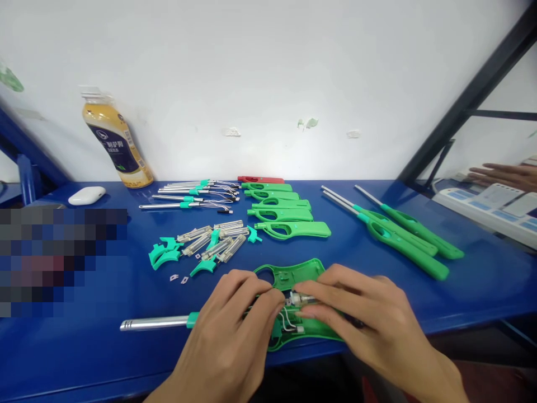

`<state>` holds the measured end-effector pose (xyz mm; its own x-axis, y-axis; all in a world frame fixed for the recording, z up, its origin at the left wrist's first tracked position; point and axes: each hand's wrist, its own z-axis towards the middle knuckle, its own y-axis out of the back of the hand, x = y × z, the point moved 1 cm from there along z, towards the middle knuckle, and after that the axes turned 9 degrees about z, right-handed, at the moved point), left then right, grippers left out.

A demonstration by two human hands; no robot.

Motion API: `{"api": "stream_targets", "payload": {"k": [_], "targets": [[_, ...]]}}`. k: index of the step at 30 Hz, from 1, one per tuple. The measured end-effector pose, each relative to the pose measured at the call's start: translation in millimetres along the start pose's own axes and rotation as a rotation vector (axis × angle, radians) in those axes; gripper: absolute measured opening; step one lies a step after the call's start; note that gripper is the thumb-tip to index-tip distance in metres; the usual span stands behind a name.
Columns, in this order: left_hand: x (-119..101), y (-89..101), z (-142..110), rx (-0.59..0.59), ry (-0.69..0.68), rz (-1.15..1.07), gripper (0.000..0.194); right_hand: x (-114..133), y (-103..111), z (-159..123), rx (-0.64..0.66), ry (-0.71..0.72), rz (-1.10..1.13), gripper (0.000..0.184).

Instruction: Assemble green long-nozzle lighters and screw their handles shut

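My right hand (pixel 361 308) is closed on a clear fuel tank (pixel 299 298), its valve end pointing left. My left hand (pixel 237 324) pinches at that end; what its fingertips hold is too small to make out. Under both hands lies an opened green lighter shell: one half (pixel 289 275) is behind, the other half (pixel 323 330) nearer me. White wires (pixel 287 322) and a small igniter part (pixel 296 330) show in the near half. A metal lighter tube (pixel 155 323) with a teal collar sticks out to the left, partly behind my left hand.
Teal triggers (pixel 165 256), several clear tanks (pixel 232 248) and small metal clips (pixel 184 280) lie to the left. Behind are wired tubes (pixel 168 206), green shells (pixel 293 229), a red shell (pixel 260 179), long lighters (pixel 406 246), a tilted bottle (pixel 115 143) and a white case (pixel 86 196).
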<state>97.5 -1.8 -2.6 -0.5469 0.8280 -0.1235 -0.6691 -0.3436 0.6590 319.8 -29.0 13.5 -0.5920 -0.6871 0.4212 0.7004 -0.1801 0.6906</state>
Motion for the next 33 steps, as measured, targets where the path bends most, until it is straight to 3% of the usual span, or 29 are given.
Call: {"api": "stream_targets", "payload": {"k": [12, 19, 24, 33], "targets": [[1, -3.3, -6, 0.019, -0.004, -0.013, 0.028, 1, 0, 1, 0.015, 0.028, -0.022, 0.02], [-1, 5.3, -7, 0.062, 0.014, 0.052, 0.022, -2, 0, -3, 0.054, -0.112, 0.005, 0.02], [-4, 8.8, -17, 0.115, -0.014, 0.153, 0.035, -4, 2, -7, 0.101, -0.181, 0.017, 0.013], [-6, 5.0, -21, 0.203, 0.046, 0.045, 0.019, -7, -1, -19, 0.146, -0.172, 0.007, 0.011]]}}
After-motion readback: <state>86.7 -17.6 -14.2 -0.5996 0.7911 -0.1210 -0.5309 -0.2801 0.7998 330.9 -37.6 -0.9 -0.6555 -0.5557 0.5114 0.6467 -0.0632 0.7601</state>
